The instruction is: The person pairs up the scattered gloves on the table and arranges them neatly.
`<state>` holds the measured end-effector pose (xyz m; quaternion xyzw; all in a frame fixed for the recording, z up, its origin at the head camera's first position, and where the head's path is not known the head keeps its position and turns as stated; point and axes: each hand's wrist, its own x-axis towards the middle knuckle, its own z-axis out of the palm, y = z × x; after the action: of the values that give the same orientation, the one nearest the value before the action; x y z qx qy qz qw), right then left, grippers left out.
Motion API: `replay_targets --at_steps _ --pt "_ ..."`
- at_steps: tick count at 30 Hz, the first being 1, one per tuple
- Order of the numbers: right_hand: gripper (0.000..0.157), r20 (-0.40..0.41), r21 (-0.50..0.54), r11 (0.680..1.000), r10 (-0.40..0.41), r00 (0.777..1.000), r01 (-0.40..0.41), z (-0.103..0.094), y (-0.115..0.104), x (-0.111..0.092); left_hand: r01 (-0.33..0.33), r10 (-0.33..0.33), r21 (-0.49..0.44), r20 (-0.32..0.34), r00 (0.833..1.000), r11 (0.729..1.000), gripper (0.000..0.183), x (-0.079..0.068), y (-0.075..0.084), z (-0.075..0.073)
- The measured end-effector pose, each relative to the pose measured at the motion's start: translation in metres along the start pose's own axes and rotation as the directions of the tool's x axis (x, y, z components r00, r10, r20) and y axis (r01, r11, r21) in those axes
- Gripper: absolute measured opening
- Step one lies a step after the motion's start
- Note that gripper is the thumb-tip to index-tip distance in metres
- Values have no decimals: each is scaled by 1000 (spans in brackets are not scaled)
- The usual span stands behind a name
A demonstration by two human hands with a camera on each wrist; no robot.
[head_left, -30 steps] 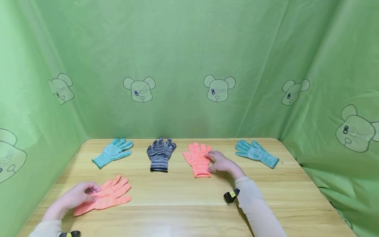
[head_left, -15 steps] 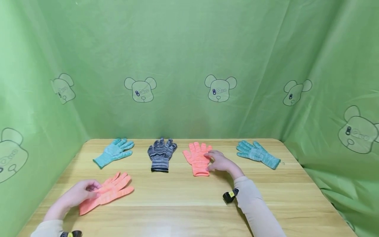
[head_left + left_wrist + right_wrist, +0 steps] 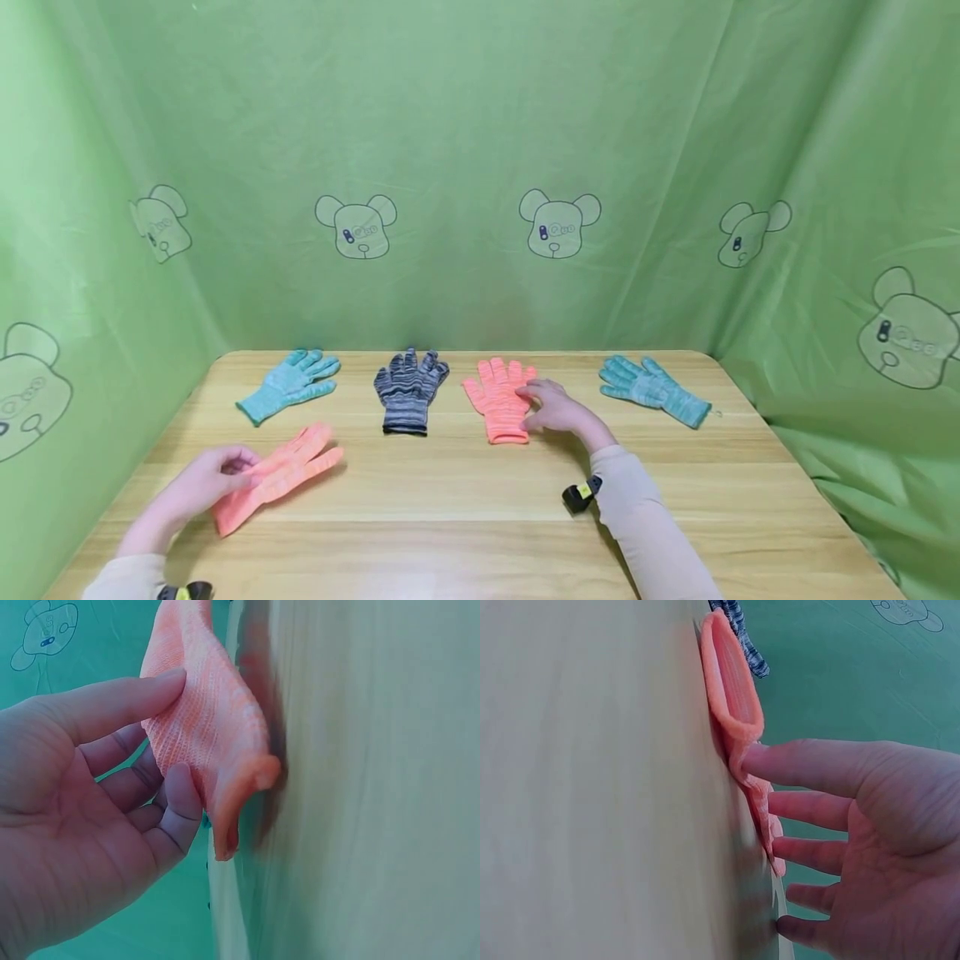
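Note:
My left hand [image 3: 210, 482] pinches a coral knit glove [image 3: 281, 471] near its cuff, thumb on top; the glove tilts up from the table, fingers pointing away to the right. In the left wrist view the cuff [image 3: 236, 802] hangs folded beside my fingertips. At the back, right of the middle, a second coral glove [image 3: 501, 404] lies flat, cuff toward me. Its right edge is touched by my right hand [image 3: 558, 408], whose fingers are spread. The right wrist view shows my thumb against this glove, just beside its gaping cuff [image 3: 735, 682].
Along the back of the wooden table [image 3: 420, 550] lie a teal glove [image 3: 288, 386] at left, a grey-black striped glove [image 3: 408, 392] in the middle and another teal glove [image 3: 652, 390] at right. A green curtain [image 3: 450, 125] encloses the far edge and sides.
My left hand has moved slightly forward and right, raising the coral glove's fingers off the table. The right hand stays at the second coral glove, almost unmoved.

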<state>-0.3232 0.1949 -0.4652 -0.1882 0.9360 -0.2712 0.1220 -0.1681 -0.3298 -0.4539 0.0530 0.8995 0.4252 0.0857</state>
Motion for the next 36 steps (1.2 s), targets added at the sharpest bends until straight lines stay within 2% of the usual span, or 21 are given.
replay_targets --at_steps 13,25,36 --pt "67 -1 2 1000 22 1000 -22 3 -2 4 37 -36 9 -57 998 999 29 1 5 3" --pt "65 11 22 999 49 999 -49 2 -4 5 -6 8 19 -111 994 1000 29 5 13 8" --pt "66 13 22 998 60 998 -60 2 -5 3 -3 6 23 -148 989 1000 29 4 26 8"
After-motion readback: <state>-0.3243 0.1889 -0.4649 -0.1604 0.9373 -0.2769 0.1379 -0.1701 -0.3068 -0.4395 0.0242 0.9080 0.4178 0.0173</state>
